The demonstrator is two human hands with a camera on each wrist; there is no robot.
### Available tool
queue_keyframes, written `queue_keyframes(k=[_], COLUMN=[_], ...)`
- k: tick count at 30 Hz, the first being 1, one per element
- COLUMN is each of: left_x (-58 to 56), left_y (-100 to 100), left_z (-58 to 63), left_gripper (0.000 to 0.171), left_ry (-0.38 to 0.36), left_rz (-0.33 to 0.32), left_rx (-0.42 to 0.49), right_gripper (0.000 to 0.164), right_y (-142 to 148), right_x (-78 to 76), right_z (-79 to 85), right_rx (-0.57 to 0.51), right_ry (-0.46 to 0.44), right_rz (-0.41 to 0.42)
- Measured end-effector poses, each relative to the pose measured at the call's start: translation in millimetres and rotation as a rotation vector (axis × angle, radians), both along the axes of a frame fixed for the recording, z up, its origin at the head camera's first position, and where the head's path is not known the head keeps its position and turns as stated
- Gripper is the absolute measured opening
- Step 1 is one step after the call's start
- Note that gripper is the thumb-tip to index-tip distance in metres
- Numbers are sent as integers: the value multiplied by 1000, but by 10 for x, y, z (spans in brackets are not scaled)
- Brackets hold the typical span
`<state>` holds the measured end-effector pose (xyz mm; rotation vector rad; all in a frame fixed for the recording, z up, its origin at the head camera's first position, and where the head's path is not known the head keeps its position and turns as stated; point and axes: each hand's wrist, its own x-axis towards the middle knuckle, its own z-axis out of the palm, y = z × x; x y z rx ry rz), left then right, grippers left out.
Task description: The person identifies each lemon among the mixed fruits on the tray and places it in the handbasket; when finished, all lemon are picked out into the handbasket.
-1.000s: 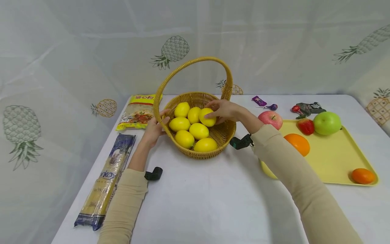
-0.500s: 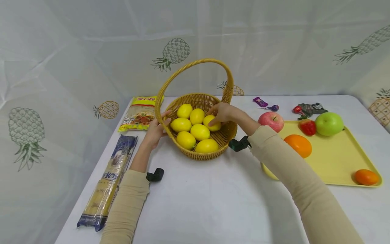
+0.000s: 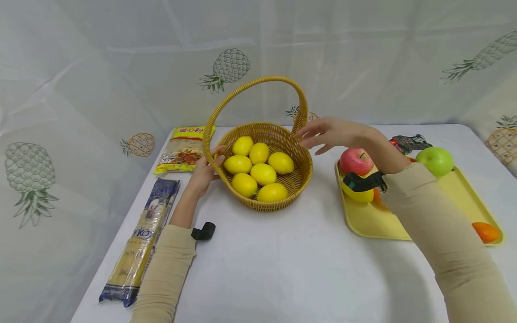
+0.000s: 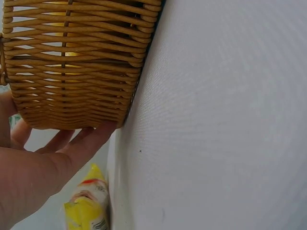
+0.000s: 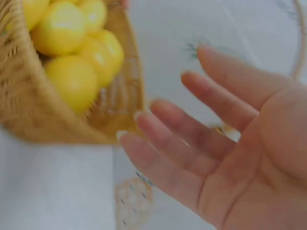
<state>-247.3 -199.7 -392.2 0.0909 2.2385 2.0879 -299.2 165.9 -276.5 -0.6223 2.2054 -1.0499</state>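
Note:
A wicker basket with a tall arched handle holds several yellow lemons. My left hand grips the basket's left side by the handle's foot. In the left wrist view, the fingers of that hand lie against the woven outer wall. Just outside the basket's right rim hovers my right hand, holding nothing. Its fingers are spread and slightly bent in the right wrist view, apart from the basket.
A yellow tray on the right bears an apple, a green apple, a lemon and an orange fruit. On the left lie a spaghetti pack and a yellow food bag. Patterned curtain stands behind.
My right hand has let go of a lemon at the basket's right side and moved out to the right over the rim. My left hand has stayed at the basket.

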Motion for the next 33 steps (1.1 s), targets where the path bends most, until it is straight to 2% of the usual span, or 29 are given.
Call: queue_keyframes(k=[3,6,9,14,16,22,27,33], left_x=[3,6,12,19,23,19,11,13], left_y=[-16,-25,-30,-28,-22,-6,2,15], left_z=[2,7,10,9,13,15,7,8], left_gripper=[48,47,47,48,48,47,47,46], left_ry=[-5,-6,-4,-1,-1,-1,3,0], left_rz=[-2,1,7,6,9,10,5,15], left_rx=[2,1,-4,-19,-17,-6,-7,-3], right_gripper=[48,46,46,47,46,41,43,45], right_y=[264,511,711,920,962,1020,1024,970], right_x=[118,230,327,492,548,668,713,739], right_z=[41,-7,-124,-353,-433,-591,-647,-647], right_rx=[20,69,93,70,78,123,127,207], right_ry=[34,101,132,197,245,316,319,372], right_rz=[6,15,31,79,90,69,88,114])
